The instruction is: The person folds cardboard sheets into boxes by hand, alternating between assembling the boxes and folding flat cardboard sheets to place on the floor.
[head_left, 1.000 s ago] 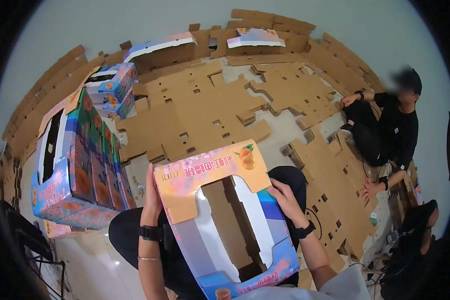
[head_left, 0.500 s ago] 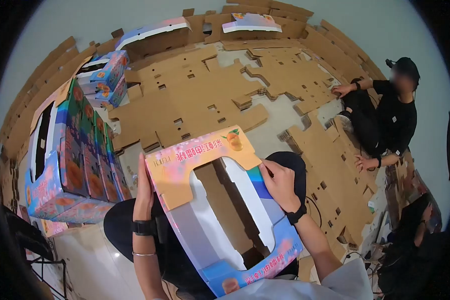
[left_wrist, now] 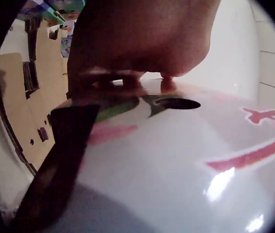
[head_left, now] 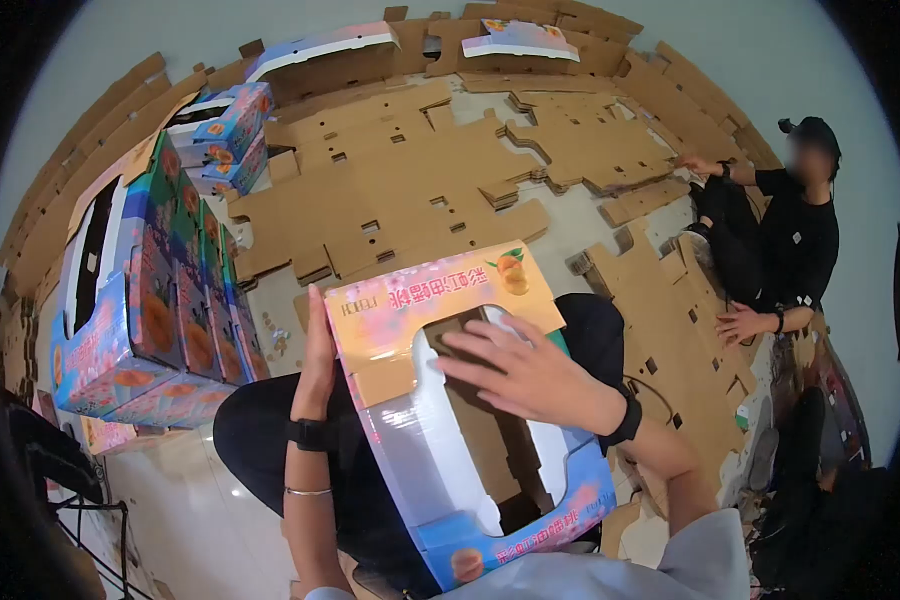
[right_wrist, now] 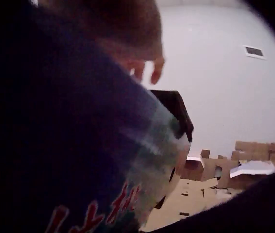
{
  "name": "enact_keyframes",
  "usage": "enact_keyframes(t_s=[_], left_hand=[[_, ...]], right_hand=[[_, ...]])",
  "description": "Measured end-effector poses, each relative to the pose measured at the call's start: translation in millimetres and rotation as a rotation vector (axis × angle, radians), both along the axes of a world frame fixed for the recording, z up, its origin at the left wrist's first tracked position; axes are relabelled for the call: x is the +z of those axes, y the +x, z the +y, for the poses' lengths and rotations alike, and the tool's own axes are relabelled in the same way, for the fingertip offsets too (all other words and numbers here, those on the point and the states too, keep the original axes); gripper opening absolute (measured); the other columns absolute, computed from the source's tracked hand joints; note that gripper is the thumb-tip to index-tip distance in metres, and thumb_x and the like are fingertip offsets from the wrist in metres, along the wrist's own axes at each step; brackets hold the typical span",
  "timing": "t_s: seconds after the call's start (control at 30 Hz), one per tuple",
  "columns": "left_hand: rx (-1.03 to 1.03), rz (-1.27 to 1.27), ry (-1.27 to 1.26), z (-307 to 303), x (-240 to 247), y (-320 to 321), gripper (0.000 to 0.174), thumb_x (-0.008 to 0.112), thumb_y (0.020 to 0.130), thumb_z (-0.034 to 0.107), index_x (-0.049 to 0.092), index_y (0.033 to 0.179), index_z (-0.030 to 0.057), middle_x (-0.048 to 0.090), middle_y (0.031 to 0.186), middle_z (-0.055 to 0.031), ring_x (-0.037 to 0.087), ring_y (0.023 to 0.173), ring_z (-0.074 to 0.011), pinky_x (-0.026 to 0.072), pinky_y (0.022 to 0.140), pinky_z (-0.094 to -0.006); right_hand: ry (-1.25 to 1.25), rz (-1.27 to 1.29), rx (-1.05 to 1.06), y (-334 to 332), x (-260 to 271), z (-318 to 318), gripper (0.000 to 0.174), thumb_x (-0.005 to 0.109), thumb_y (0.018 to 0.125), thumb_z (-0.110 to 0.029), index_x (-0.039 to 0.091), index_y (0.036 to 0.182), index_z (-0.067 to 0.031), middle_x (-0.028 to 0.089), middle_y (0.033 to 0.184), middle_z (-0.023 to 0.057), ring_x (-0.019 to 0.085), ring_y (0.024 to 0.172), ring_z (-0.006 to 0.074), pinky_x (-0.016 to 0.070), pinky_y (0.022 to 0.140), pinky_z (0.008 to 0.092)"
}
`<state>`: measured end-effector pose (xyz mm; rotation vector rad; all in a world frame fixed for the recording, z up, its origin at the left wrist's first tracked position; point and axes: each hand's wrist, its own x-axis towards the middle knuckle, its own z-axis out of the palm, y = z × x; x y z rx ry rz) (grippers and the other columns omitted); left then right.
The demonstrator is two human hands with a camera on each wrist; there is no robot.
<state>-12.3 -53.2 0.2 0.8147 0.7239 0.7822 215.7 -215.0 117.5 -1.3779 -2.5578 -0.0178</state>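
Note:
A printed cardboard box (head_left: 390, 430) with a long opening in its top rests on the person's lap in the head view. Flat against the box's left side lies the left hand (head_left: 319, 345), its fingers pointing up; the left wrist view shows this hand (left_wrist: 147, 43) against the printed side (left_wrist: 176, 155). Over the upper part of the opening is the right hand (head_left: 530, 375), fingers spread and extended, not closed on anything. In the right wrist view the right hand (right_wrist: 132, 39) is above the box's dark printed side (right_wrist: 113, 160); whether it touches the box cannot be told.
Printed boxes (head_left: 145, 330) stand in a row at the left, with two smaller stacked ones (head_left: 232, 135) behind. Flat cardboard sheets (head_left: 390, 180) cover much of the floor. A person in black (head_left: 800, 240) sits at the right. A black metal frame (head_left: 95, 510) is at lower left.
The right hand has left the box's right edge and moved left over the opening. The left hand stays at the side. The seated person's arm nearer the cardboard has shifted slightly.

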Motion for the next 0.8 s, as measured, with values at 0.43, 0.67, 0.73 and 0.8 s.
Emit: enact_keyframes(t_s=[0.43, 0.67, 0.73, 0.8], left_hand=[[0.123, -0.034, -0.100, 3.6, -3.0, 10.0, 0.063, 0.024, 0.099, 0.050, 0.056, 0.111, -0.0032, 0.065, 0.099, -0.0171, 0.067, 0.081, -0.0208, 0.0563, 0.072, -0.0297], [0.086, -0.093, -0.056, 6.2, -11.0, 10.7, 0.063, 0.024, 0.099, 0.050, 0.056, 0.110, -0.0028, 0.065, 0.098, -0.0152, 0.067, 0.084, -0.0200, 0.0560, 0.072, -0.0297], [0.087, -0.097, -0.050, 6.8, -6.3, 11.6, 0.063, 0.024, 0.099, 0.050, 0.056, 0.110, -0.0027, 0.065, 0.097, -0.0149, 0.066, 0.084, -0.0198, 0.0559, 0.072, -0.0296], [0.092, -0.104, -0.045, 5.6, -3.2, 11.8, 0.063, 0.024, 0.099, 0.050, 0.056, 0.110, -0.0027, 0.065, 0.097, -0.0146, 0.066, 0.084, -0.0195, 0.0557, 0.072, -0.0295]], right_hand=[[-0.009, -0.180, 0.475, -80.1, 15.0, 68.5, 0.036, 0.063, 0.074, -0.016, 0.060, 0.109, -0.0066, 0.057, 0.114, 0.0102, 0.047, 0.117, 0.0252, 0.0287, 0.107, 0.0409], [0.268, -0.877, 0.476, -123.4, 15.5, 57.4, 0.025, 0.057, 0.079, -0.021, 0.065, 0.098, -0.0060, 0.062, 0.092, 0.0041, 0.056, 0.099, 0.0230, 0.0273, 0.105, 0.0492], [0.219, -0.958, 0.520, -126.2, 20.4, 59.1, 0.022, 0.055, 0.081, -0.020, 0.067, 0.093, -0.0054, 0.063, 0.091, 0.0046, 0.058, 0.097, 0.0226, 0.0249, 0.107, 0.0519], [0.261, -0.940, 0.520, -121.4, 20.6, 59.1, 0.021, 0.056, 0.080, -0.019, 0.067, 0.092, -0.0053, 0.063, 0.090, 0.0046, 0.059, 0.095, 0.0226, 0.0240, 0.108, 0.0518]])
